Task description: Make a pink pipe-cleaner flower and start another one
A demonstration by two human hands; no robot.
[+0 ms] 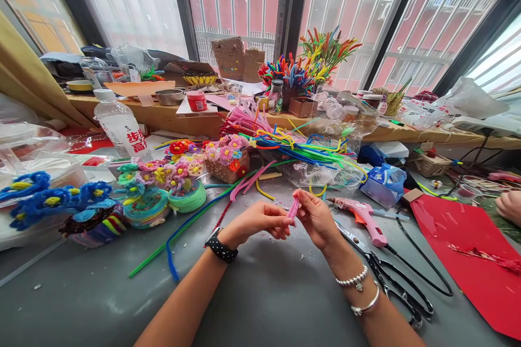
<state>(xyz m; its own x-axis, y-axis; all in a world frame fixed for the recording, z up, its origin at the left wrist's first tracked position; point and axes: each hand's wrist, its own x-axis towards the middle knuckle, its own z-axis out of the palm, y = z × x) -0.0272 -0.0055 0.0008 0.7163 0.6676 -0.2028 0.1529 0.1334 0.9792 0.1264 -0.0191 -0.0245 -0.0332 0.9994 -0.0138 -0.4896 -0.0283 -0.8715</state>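
Between my two hands, above the grey table [260, 303], is a short bent piece of pink pipe cleaner [293, 209]. My left hand [262, 220] pinches its lower end, and my right hand [315, 218] grips the upper end between thumb and finger. Just right of my right hand lies a pink glue gun [365, 219] with a black cord. Black-handled scissors [380, 265] lie by my right wrist. Behind my hands are loose pink pipe cleaners [252, 180], with blue and green ones [191, 225] to the left.
Pipe-cleaner flowers in small pots [187, 195] and a plastic bottle [122, 127] stand left. A multicoloured pipe-cleaner pile [301, 146] lies behind. On the right are red sheets [459, 238] and another person's hand [509, 207]. A cluttered ledge [195, 123] runs below the windows.
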